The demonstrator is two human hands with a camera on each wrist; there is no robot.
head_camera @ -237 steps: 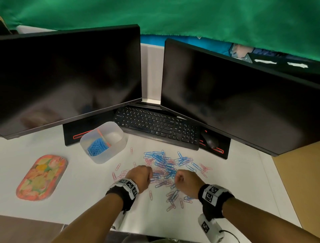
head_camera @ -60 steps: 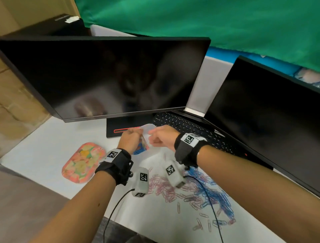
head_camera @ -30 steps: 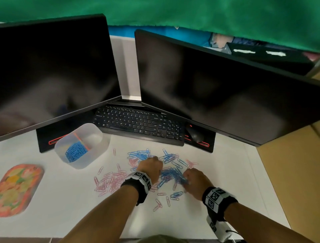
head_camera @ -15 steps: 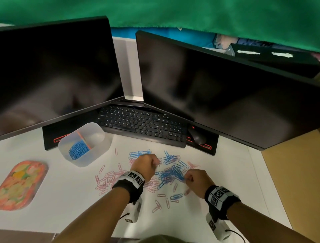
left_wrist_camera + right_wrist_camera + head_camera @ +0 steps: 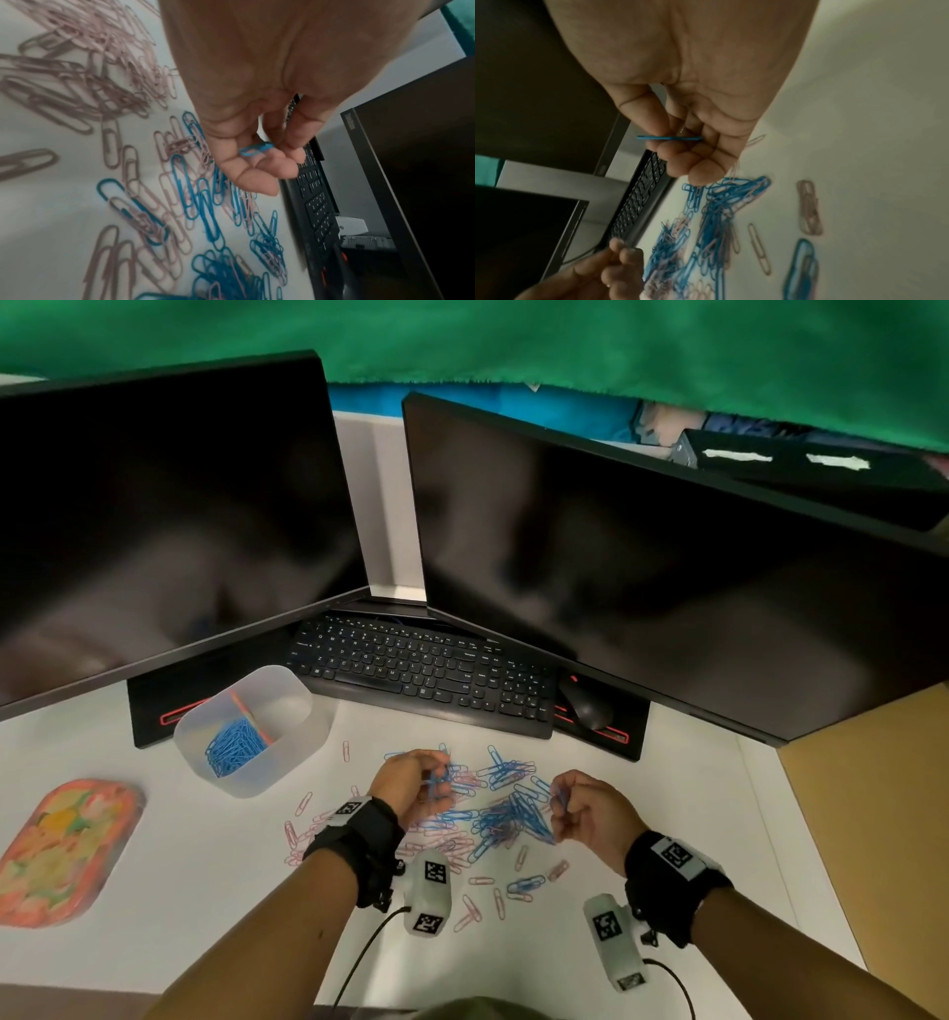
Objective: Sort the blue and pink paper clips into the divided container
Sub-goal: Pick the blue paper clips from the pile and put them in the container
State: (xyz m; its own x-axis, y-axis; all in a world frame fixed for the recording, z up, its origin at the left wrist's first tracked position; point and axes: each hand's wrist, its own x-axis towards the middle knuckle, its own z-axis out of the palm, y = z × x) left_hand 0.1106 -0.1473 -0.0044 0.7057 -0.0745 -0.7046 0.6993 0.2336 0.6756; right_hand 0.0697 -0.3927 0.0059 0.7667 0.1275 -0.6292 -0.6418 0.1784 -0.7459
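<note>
Blue paper clips (image 5: 513, 814) and pink paper clips (image 5: 308, 834) lie scattered on the white desk (image 5: 154, 891). My left hand (image 5: 416, 783) hovers over the pile and pinches a blue clip (image 5: 255, 149) between thumb and curled fingers. My right hand (image 5: 580, 809), just right of the pile, pinches another blue clip (image 5: 670, 138). The translucent divided container (image 5: 303, 742) stands at the left, with blue clips (image 5: 231, 749) in its near compartment beside an orange divider (image 5: 251, 719); its far compartment looks empty.
A black keyboard (image 5: 421, 670) and a mouse (image 5: 585, 708) lie behind the pile under two dark monitors (image 5: 642, 588). A colourful oval tray (image 5: 56, 850) rests at the far left. Wrist camera cables hang near the desk's front edge.
Both hands have lifted slightly off the pile, each now holding a blue clip. Two seconds ago both hands were at the container.
</note>
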